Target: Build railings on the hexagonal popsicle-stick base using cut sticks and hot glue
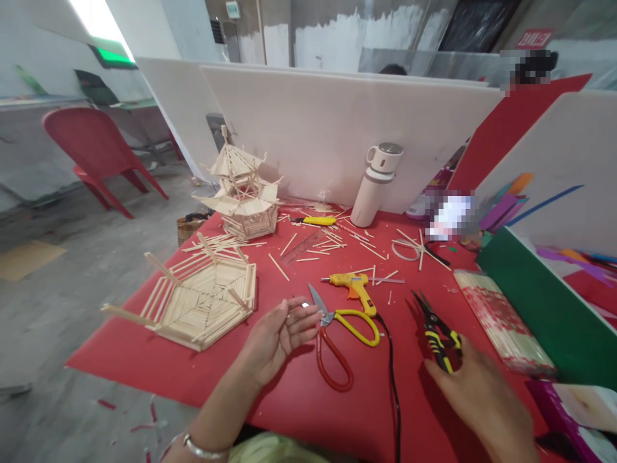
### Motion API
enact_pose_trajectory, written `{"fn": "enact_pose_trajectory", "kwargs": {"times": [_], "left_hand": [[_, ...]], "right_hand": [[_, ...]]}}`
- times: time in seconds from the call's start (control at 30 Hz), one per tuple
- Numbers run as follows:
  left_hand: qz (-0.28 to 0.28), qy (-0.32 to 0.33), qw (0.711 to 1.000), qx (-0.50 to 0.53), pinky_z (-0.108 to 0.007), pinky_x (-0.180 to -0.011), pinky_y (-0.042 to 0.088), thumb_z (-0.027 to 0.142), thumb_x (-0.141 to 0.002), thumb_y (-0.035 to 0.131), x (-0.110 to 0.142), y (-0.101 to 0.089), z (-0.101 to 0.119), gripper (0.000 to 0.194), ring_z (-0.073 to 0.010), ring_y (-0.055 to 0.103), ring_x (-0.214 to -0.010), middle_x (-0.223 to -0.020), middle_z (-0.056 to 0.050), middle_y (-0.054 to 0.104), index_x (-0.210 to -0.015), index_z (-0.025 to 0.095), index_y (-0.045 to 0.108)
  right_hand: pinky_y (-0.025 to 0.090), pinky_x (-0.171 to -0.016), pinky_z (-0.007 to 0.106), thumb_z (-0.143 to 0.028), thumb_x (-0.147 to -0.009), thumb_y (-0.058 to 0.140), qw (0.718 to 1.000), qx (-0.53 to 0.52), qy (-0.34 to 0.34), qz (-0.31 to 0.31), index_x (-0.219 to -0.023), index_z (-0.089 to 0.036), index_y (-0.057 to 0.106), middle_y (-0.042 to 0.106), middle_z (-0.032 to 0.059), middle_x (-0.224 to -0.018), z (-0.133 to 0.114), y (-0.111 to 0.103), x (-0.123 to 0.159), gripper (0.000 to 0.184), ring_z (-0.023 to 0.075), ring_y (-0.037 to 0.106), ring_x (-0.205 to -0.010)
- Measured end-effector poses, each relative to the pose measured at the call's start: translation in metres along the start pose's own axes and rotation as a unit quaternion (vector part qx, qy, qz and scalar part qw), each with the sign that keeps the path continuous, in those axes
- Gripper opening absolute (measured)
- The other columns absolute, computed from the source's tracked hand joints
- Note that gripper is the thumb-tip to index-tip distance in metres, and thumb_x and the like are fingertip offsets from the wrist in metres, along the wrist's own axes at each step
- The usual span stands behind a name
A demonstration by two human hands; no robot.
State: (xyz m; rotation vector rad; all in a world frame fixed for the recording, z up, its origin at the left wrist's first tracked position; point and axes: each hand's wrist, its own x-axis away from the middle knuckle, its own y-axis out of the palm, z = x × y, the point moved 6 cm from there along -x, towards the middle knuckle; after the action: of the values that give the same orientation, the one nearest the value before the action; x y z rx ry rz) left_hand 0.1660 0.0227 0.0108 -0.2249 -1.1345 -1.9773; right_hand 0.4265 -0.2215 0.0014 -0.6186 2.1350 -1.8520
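Observation:
My left hand (286, 334) is palm up with its fingers stretched out, holding nothing. Its fingertips are beside a pair of scissors (330, 318) with one red and one yellow handle loop. In my right hand (482, 392) are needle-nose pliers (434, 321) with black-and-yellow grips, their jaws pointing away from me and slightly apart. Just beyond the scissors lies a yellow hot glue gun (354, 286), its black cord running toward me. To the left of my left hand sits a many-sided base of wooden sticks (207, 302) with several upright posts.
A stick-built pagoda model (243, 186) stands at the table's back left. Loose sticks, a yellow utility knife (318, 220) and a clear ruler (303, 247) lie behind. A bottle (373, 186) stands against the white board. At right are a bag of sticks (504, 321) and a green box (549, 308).

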Motion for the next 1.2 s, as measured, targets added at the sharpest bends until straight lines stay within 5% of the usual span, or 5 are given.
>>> {"fn": "enact_pose_trajectory", "kwargs": {"times": [0.13, 0.27, 0.4, 0.53, 1.2], "left_hand": [[-0.006, -0.014, 1.0, 0.015, -0.036, -0.078, 0.061, 0.03, -0.1, 0.04, -0.002, 0.0, -0.004, 0.033, -0.0281, 0.073, -0.097, -0.109, -0.02, 0.073, -0.107, 0.007, 0.063], [-0.021, -0.033, 0.998, 0.038, -0.039, -0.085, 0.058, 0.034, -0.099, 0.042, -0.002, -0.001, -0.011, 0.037, -0.0304, 0.07, -0.104, -0.114, -0.023, 0.071, -0.106, 0.005, 0.065], [-0.03, -0.042, 0.997, 0.052, -0.035, -0.083, 0.057, 0.034, -0.1, 0.041, 0.0, 0.002, -0.019, 0.039, -0.0258, 0.072, -0.096, -0.106, -0.02, 0.074, -0.101, 0.006, 0.068], [-0.053, -0.016, 0.998, 0.026, -0.027, -0.071, 0.057, 0.034, -0.098, 0.048, 0.005, 0.006, -0.023, 0.034, -0.0172, 0.071, -0.071, -0.082, -0.012, 0.075, -0.098, 0.008, 0.07], [-0.174, 0.035, 0.916, -0.36, -0.017, -0.038, 0.034, 0.044, -0.084, 0.066, -0.017, 0.043, -0.032, 0.03, -0.0074, 0.046, -0.039, -0.052, 0.002, 0.056, -0.074, 0.017, 0.058]], "right_hand": [[0.049, -0.077, 0.052, -0.058, -0.081, 0.051, 0.994, 0.089, -0.033, 0.057, -0.13, -0.012, 0.056, 0.065, 0.0216, -0.108, -0.002, -0.003, 0.006, 0.068, 0.0407, 0.062, -0.1], [0.048, -0.087, 0.048, -0.045, -0.09, 0.051, 0.956, -0.057, -0.206, 0.203, -0.118, -0.019, 0.066, 0.065, 0.0155, -0.111, -0.078, -0.032, 0.033, 0.041, 0.0328, 0.061, -0.102], [0.05, -0.083, 0.031, -0.026, -0.096, 0.051, 0.861, -0.278, -0.414, 0.1, -0.103, -0.024, 0.07, 0.068, 0.0051, -0.094, -0.179, -0.033, 0.071, 0.021, 0.0185, 0.062, -0.09], [0.046, -0.073, 0.032, -0.024, -0.093, 0.059, 0.862, -0.227, -0.446, 0.076, -0.105, -0.023, 0.07, 0.066, 0.0052, -0.094, -0.233, -0.019, 0.088, 0.016, 0.0211, 0.057, -0.088], [0.047, -0.081, 0.03, -0.019, -0.099, 0.045, 0.879, -0.259, -0.388, 0.098, -0.113, -0.023, 0.069, 0.066, 0.0061, -0.096, -0.161, -0.03, 0.062, 0.029, 0.0187, 0.058, -0.095]]}}
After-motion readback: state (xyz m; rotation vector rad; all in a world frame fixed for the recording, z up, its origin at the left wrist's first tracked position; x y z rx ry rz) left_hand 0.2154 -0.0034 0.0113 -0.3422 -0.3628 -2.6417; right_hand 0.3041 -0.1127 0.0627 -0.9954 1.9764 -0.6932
